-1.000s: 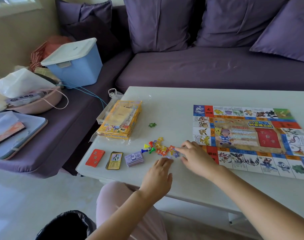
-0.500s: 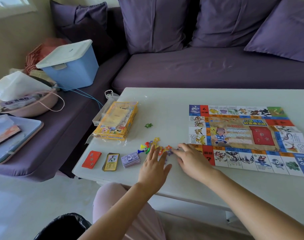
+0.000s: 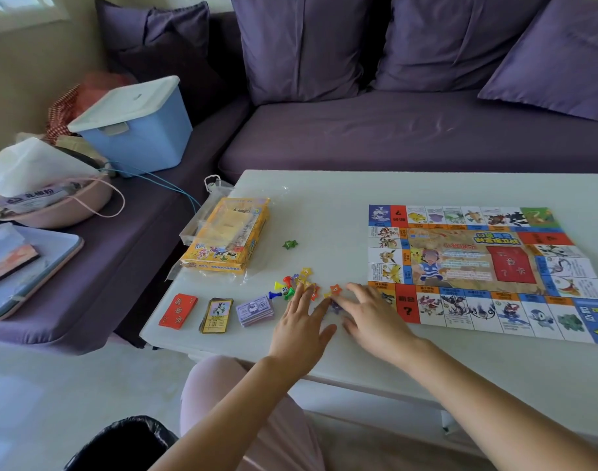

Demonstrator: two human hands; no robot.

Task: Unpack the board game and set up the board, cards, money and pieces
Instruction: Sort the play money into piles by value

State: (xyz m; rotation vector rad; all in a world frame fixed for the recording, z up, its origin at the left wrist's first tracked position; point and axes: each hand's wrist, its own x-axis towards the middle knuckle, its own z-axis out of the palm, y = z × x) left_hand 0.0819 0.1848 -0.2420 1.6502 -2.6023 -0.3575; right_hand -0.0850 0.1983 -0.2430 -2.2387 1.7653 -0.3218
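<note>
Head view of a white table carrying an unpacked board game. The board lies flat and unfolded on the right half of the table, with its right end cut off by the frame. It has a border of creature-illustrated squares, red question-mark squares at two corners, a tan centre panel with a cartoon figure, and a red rectangle.

The yellow game box rests in clear wrapping near the left edge of the table. Three stacks stand in a row at the near left corner. From left to right they are red cards, yellow-bordered cards and pale purple money.

Just to the right of the money is a loose pile of pieces, made up of small coloured stars, cone-shaped pawns and a white die. A single green star lies apart, between the box and the board. An orange star and a purple star lie between the pile and the board's near left corner.

The left hand is flat with its fingers straight and spread, fingertips resting on the pile. The right hand is also flat and spread, fingers reaching towards the orange star, beside the board's near left corner. Neither hand grips anything. A purple sofa stands behind the far edge of the table.
</note>
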